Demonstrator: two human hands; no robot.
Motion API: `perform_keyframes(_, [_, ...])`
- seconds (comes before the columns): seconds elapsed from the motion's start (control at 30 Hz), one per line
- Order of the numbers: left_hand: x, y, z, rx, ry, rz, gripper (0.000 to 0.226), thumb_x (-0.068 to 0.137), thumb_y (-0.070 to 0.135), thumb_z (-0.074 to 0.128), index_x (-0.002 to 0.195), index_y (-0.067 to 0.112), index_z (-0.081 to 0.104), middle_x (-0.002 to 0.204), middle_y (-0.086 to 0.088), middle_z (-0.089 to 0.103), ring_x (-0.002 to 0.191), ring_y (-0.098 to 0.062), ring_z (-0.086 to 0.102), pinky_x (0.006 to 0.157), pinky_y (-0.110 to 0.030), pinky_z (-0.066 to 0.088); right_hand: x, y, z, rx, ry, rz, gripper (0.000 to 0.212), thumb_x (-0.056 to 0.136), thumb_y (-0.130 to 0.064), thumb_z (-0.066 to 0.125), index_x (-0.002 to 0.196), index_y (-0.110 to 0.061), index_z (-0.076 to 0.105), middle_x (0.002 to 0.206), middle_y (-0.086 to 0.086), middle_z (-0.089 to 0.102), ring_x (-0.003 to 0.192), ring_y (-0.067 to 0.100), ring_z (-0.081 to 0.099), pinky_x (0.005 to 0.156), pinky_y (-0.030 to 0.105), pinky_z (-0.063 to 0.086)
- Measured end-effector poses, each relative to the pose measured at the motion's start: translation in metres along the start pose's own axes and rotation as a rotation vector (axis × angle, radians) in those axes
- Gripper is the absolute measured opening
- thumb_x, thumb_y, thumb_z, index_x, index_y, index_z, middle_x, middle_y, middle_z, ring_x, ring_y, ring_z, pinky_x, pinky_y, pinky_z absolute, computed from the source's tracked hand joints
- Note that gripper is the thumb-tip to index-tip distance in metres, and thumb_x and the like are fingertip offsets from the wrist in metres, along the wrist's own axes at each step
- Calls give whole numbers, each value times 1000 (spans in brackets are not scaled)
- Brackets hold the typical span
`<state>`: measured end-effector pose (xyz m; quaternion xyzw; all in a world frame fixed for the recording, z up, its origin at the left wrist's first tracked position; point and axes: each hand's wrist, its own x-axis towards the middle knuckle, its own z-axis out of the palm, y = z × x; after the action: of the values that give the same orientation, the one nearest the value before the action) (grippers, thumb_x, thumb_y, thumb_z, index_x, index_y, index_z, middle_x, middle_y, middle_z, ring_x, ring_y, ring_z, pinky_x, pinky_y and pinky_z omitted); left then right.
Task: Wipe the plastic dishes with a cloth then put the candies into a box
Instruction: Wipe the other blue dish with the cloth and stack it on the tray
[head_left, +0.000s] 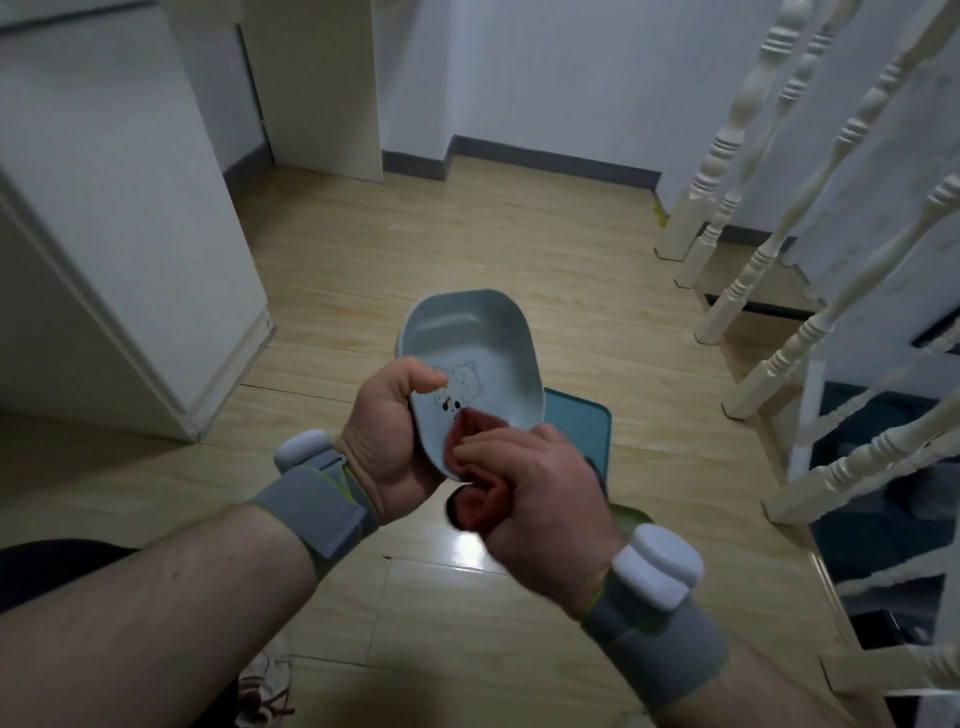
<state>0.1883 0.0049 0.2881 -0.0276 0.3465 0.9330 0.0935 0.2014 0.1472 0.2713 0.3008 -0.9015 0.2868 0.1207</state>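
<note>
Left hand (387, 431) grips the near left edge of a pale blue plastic dish (475, 345), thumb curled over the rim onto the inner face and the remaining fingers hidden behind it. Right hand (537, 499) is closed around a bunched reddish-brown cloth (475, 434), pressing it against the dish's near inner surface; a fold of the cloth hangs below the fist. The dish is held in the air above the floor, tilted so that its inside faces the camera; a small cartoon bear print and a few dark spots show beside the thumb, partly covered by the cloth. Each wrist carries a grey strap (319, 512) with a white rounded unit. Behind and below the dish lies a teal tray (582, 421), only its right corner visible; whether anything rests on it cannot be told. A green object (631, 517) peeks out beside the right wrist, too hidden to identify. At the bottom edge, a shoe with laces (262, 693) is cut off by the left forearm. The floor (467, 234) is light wooden planking with a glare patch below the hands. A white cabinet (119, 234) stands at left, white walls with a dark skirting board at the back, and cream turned stair railings (779, 218) at right, blurred towards the frame edge.
</note>
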Motion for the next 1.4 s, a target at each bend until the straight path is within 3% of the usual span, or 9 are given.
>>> perform_keyframes(0.27, [-1,6,-7,54,-8,-90,56,71,27,45,120,13,68,124,-18,64,109,-39,60,101,-58,42,0,32,-9,-170,52,68,24,74,-36,53,84,-29,73,89,-15,71,68,18,51,49,34,49])
perform_keyframes(0.4, [-4,7,-1,188,-63,-76,61,80,39,53,134,11,55,127,-18,62,111,-36,62,90,-50,53,1,19,-4,-131,86,41,13,77,-29,61,79,-24,73,77,-9,70,62,15,48,51,27,41])
perform_keyframes(0.53, [-2,-16,-1,348,44,76,85,57,27,72,132,-1,46,103,-20,60,91,-31,63,78,-37,57,6,-9,-6,53,129,106,6,78,-25,64,73,-26,67,67,-9,64,59,10,43,56,13,29])
perform_keyframes(0.67, [-2,-5,-1,109,11,-42,48,50,23,70,97,9,69,93,-20,60,79,-35,59,74,-36,52,2,-15,-3,62,16,-16,18,77,-31,56,86,-27,71,86,-12,71,68,15,57,64,27,47])
perform_keyframes(0.77, [-3,2,-8,49,-24,36,46,59,27,63,101,15,76,105,-12,70,92,-30,67,87,-44,53,3,13,-13,-109,-22,54,27,70,-24,69,96,-31,72,101,-17,70,77,19,61,64,29,52])
perform_keyframes(0.87, [-3,2,-9,110,-14,-95,52,64,32,57,110,16,73,116,-15,67,100,-35,63,91,-50,49,10,23,-26,-162,-95,158,28,74,-25,59,97,-32,73,105,-17,71,88,23,64,71,31,53])
perform_keyframes(1.1, [-2,0,-7,226,-30,-218,45,80,41,51,106,15,75,113,-15,70,97,-33,67,88,-53,52,25,11,-43,75,-168,334,33,72,-24,60,102,-30,73,106,-8,69,103,14,60,87,23,47])
perform_keyframes(1.3, [-3,-8,-1,206,-39,-257,60,78,57,52,114,13,71,120,-16,68,106,-30,67,88,-43,56,22,2,-29,143,-127,184,58,73,-12,68,130,-20,60,136,-4,54,125,12,48,107,15,31])
perform_keyframes(1.4, [0,-2,-3,167,-4,-241,68,73,65,56,103,5,68,100,-18,66,90,-28,68,80,-37,58,17,-6,-26,126,-227,24,49,75,-11,68,121,-25,67,131,-9,61,117,3,47,99,3,25])
